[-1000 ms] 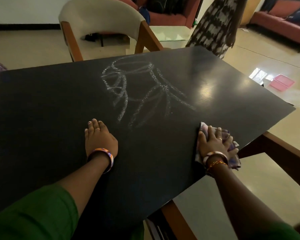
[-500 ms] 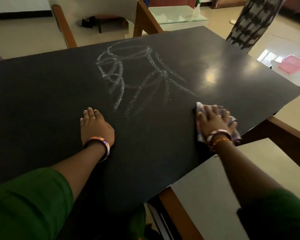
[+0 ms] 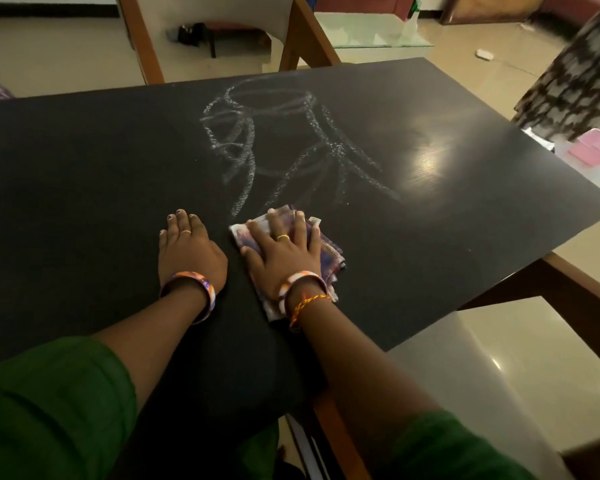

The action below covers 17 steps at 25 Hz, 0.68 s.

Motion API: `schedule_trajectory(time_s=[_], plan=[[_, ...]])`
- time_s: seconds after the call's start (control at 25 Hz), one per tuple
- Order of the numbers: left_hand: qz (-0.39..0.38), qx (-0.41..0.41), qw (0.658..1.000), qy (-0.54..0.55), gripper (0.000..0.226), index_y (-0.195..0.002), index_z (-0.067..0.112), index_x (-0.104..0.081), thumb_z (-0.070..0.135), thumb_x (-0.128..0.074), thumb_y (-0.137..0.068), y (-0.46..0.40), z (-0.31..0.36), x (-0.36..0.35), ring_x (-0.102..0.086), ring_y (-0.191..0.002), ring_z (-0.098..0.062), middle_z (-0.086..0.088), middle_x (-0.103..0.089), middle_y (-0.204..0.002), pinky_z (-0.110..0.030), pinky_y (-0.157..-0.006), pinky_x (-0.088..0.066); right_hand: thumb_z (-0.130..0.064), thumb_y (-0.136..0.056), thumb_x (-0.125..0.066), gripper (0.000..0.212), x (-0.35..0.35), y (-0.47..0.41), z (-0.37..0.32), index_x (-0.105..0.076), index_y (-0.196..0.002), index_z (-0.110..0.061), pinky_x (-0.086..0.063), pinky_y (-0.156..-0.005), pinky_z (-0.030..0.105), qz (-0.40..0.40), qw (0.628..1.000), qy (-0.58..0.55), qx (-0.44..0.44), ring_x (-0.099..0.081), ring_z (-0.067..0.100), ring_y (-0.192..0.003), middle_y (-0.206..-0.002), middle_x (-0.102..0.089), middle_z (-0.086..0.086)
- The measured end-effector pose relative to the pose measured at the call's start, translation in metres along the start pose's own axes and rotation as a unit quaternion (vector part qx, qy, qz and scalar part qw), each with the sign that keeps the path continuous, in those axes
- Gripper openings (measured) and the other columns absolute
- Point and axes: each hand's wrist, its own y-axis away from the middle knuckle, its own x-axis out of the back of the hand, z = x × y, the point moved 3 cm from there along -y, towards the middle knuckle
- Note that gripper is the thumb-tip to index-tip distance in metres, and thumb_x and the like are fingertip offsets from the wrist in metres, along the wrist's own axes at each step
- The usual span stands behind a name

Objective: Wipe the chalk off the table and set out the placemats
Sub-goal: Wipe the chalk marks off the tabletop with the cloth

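Observation:
White chalk scribbles point(image 3: 281, 147) cover the middle of the black table top point(image 3: 84, 174). My right hand point(image 3: 284, 254) presses flat on a folded purple-and-white cloth point(image 3: 329, 251), just below the lower end of the chalk lines. My left hand point(image 3: 187, 251) rests palm down on the bare table right beside it, fingers together, holding nothing. No placemats are in view.
A cream chair with wooden legs point(image 3: 222, 15) stands at the table's far side. A person in a patterned garment point(image 3: 575, 88) stands at the far right corner. A pink box point(image 3: 596, 150) lies on the floor there. A wooden-framed glass surface point(image 3: 482, 375) sits lower right.
My right hand slid the cloth left from the table's right edge to the bottom of the chalk marks, ending next to my left hand. The left hand stayed put.

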Motion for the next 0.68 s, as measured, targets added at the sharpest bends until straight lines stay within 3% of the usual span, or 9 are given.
schedule_trajectory(time_s=[0.08,0.24,0.36,0.48,0.6,0.68], plan=[[0.004,-0.007,1.000,0.007,0.055,-0.146,0.000,-0.017,0.018,-0.029,-0.096,0.001,0.000,0.000,-0.007,-0.145,-0.026,-0.015,-0.011,-0.155,-0.037,-0.118,-0.009,-0.058,-0.096,-0.025,0.052,0.006,-0.003,0.027,-0.022,-0.146,-0.044,0.010,-0.113,0.057,0.007,1.000,-0.001,-0.025,0.008,0.028,-0.146,-0.160,-0.006,-0.009],[0.011,-0.002,1.000,0.017,0.054,-0.146,0.000,-0.018,0.020,-0.026,-0.097,0.000,-0.001,-0.003,-0.008,-0.144,-0.026,-0.015,-0.012,-0.155,-0.037,-0.118,-0.009,-0.060,-0.095,-0.024,0.054,0.035,0.006,0.154,-0.020,-0.146,-0.045,0.008,-0.111,0.062,0.048,0.961,-0.045,-0.268,0.009,0.029,-0.146,-0.160,-0.004,-0.009],[0.015,0.001,1.000,0.012,0.054,-0.146,-0.001,-0.017,0.021,-0.026,-0.097,-0.002,0.000,-0.004,-0.008,-0.144,-0.027,-0.016,-0.012,-0.155,-0.038,-0.117,-0.009,-0.057,-0.096,-0.023,0.056,0.047,0.011,0.176,-0.017,-0.149,-0.041,0.007,-0.110,0.065,0.049,0.934,-0.056,-0.349,0.011,0.035,-0.145,-0.161,-0.002,-0.004],[0.014,0.002,1.000,0.012,0.054,-0.146,-0.002,-0.018,0.021,-0.027,-0.097,-0.002,-0.001,-0.004,-0.008,-0.144,-0.028,-0.017,-0.012,-0.155,-0.038,-0.117,-0.009,-0.056,-0.096,-0.025,0.055,0.033,-0.003,0.116,-0.018,-0.149,-0.041,0.008,-0.111,0.063,0.031,0.963,-0.042,-0.265,0.012,0.035,-0.145,-0.161,-0.001,-0.005],[0.003,0.000,1.000,0.013,0.054,-0.146,-0.001,-0.017,0.021,-0.027,-0.097,-0.001,-0.001,-0.002,-0.007,-0.144,-0.027,-0.016,-0.011,-0.155,-0.038,-0.118,-0.009,-0.057,-0.095,-0.028,0.054,0.009,0.009,0.032,-0.021,-0.147,-0.044,0.011,-0.112,0.058,-0.004,0.998,-0.018,-0.059,0.012,0.030,-0.145,-0.160,-0.002,-0.010],[0.001,0.001,1.000,0.014,0.054,-0.146,0.000,-0.016,0.021,-0.026,-0.097,0.000,0.000,-0.002,-0.006,-0.145,-0.026,-0.015,-0.010,-0.156,-0.037,-0.118,-0.008,-0.060,-0.094,-0.030,0.053,0.010,0.011,0.035,-0.022,-0.145,-0.047,0.008,-0.114,0.055,-0.007,1.000,0.002,-0.006,0.008,0.024,-0.146,-0.159,-0.005,-0.014]])
